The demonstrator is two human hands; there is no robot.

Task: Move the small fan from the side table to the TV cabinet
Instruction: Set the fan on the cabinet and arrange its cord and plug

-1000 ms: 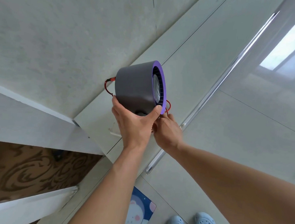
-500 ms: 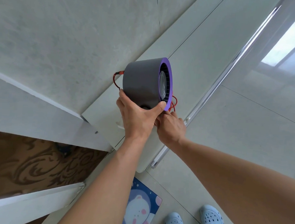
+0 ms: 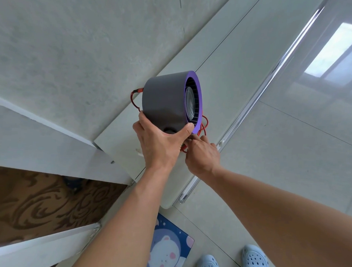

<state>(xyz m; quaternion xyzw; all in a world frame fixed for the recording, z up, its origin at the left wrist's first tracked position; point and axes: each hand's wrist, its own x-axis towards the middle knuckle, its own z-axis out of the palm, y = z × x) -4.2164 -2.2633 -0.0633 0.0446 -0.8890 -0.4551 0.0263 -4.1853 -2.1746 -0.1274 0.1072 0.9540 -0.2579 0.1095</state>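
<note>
The small fan (image 3: pixel 164 96) is a dark grey drum with a purple front rim, its grille facing right. My left hand (image 3: pixel 158 142) grips its underside from below, thumb against the purple rim, and holds it over the pale cabinet top (image 3: pixel 218 60). A red cable (image 3: pixel 134 98) loops out behind the fan and again under its front. My right hand (image 3: pixel 202 154) sits just right of the left one, its fingers curled at the red cable beneath the fan. Whether the fan's base touches the surface is hidden by my hands.
A pale wall (image 3: pixel 64 47) rises behind the cabinet. A chrome strip (image 3: pixel 259 90) runs along the cabinet's front edge. Below are a glossy tiled floor (image 3: pixel 303 151), a brown patterned panel (image 3: pixel 33 203), a blue mat with a bear picture (image 3: pixel 168 252) and my light blue clogs (image 3: pixel 254 262).
Both hands and the fan have shifted slightly up and to the right along the cabinet top. The grips look the same.
</note>
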